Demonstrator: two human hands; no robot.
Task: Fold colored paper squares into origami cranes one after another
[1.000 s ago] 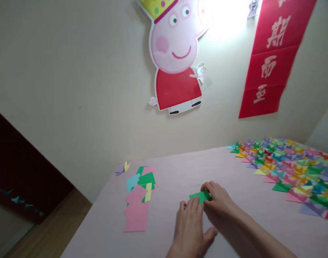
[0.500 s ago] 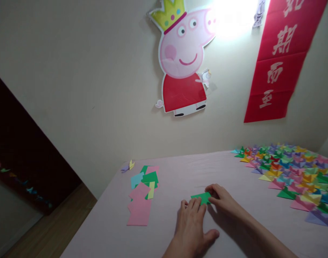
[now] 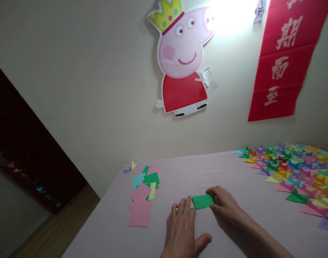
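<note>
A small green sheet of paper point(image 3: 203, 201), folded into a rectangle, lies on the pink-covered table in front of me. My right hand point(image 3: 225, 202) pinches its right end between thumb and fingers. Flat on the cloth, my left hand point(image 3: 183, 224) has its fingers stretched and its thumb spread wide, with the fingertips beside the paper's left edge. To the left lies a loose spread of paper sheets: pink paper point(image 3: 140, 212), a green sheet point(image 3: 152, 178), a light blue sheet point(image 3: 138, 180) and a yellow strip point(image 3: 152, 191).
Rows of folded colourful paper figures point(image 3: 295, 172) cover the table's right side. Two small folded papers point(image 3: 129, 167) sit at the far left corner. On the wall behind hang a cartoon pig cutout point(image 3: 184, 64) and a red banner point(image 3: 284, 64).
My left hand has slid left off the green paper, so more of its surface shows. My right hand still grips its right end. The view has shifted slightly.
</note>
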